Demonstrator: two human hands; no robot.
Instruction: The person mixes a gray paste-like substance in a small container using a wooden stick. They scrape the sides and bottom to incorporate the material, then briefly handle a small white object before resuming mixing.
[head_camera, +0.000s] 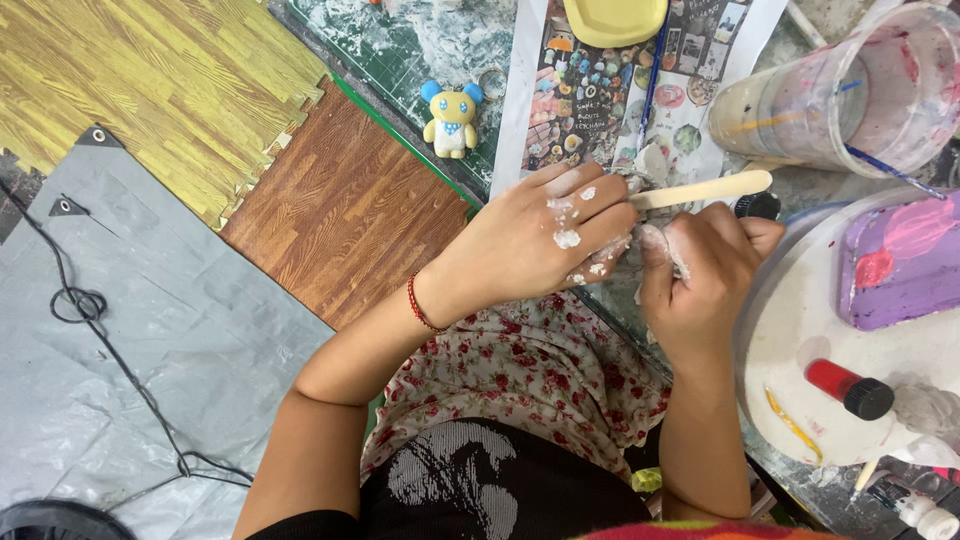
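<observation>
Fabric with red flowers (520, 370) lies nearest us, across the lap, with a dark printed piece (470, 485) over it. Just beyond, our left hand (545, 240), smeared with white paste and wearing a red string bracelet (420, 305) at the wrist, curls around a small whitish lump (640, 245) that we can barely see between the hands. Our right hand (700, 270) closes against the same lump from the right, and it also seems to pinch the flat wooden stick (705, 190), which points to the right above the knuckles; we cannot tell exactly which fingers hold it.

To the right, near us, sits a round white tray (790, 330) with a red tube with a black cap (850, 388) lying on it, and a purple block (900, 260) smeared with pink at its far side. To the left, the floor shows grey tarpaulin (150, 330) crossed by a black cable (110, 350), then brown and yellow wood-pattern mats (340, 210).

Farther off, a small yellow and blue toy figure (452, 118) stands on a paste-spattered green mat (400, 55). Right of it lies a printed sheet of small pictures (600, 110), with a yellow dish (615, 18) at its far end, and a clear plastic cup (850, 90) lying on its side at the far right.
</observation>
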